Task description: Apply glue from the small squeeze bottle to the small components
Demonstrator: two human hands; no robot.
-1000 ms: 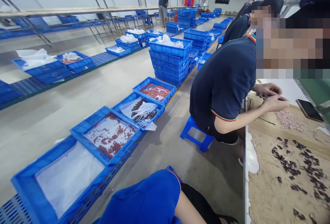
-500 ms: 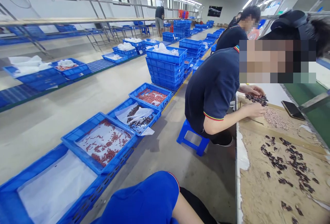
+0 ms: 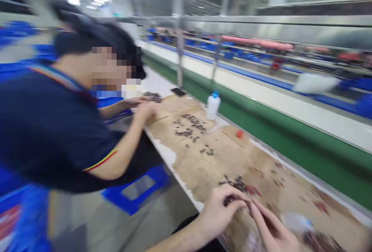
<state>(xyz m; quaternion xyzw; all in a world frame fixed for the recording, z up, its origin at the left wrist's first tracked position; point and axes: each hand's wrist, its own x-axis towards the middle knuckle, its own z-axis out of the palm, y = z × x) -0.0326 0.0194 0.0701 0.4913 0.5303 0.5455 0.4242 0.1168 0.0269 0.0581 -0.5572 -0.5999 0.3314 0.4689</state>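
The picture is smeared by motion. My left hand (image 3: 219, 211) rests at the near edge of a brown-covered workbench (image 3: 221, 159), fingers curled over a small heap of dark parts (image 3: 236, 186). My right hand (image 3: 273, 230) lies just right of it, fingers stretched toward the same heap and touching the left hand's fingertips. What either hand holds is too blurred to make out. More dark parts (image 3: 188, 126) lie scattered farther along the bench.
A co-worker in a dark shirt (image 3: 52, 128) sits close on my left, hands on the bench. A white bottle with a blue cap (image 3: 213, 105), a small red piece (image 3: 239, 133) and a phone (image 3: 178, 91) lie on the bench. A green conveyor (image 3: 276, 136) runs behind; a blue stool (image 3: 136, 190) stands below.
The view has swung sharply right, from the floor crates to the workbench. Both my hands have come into view at the heap of dark parts.
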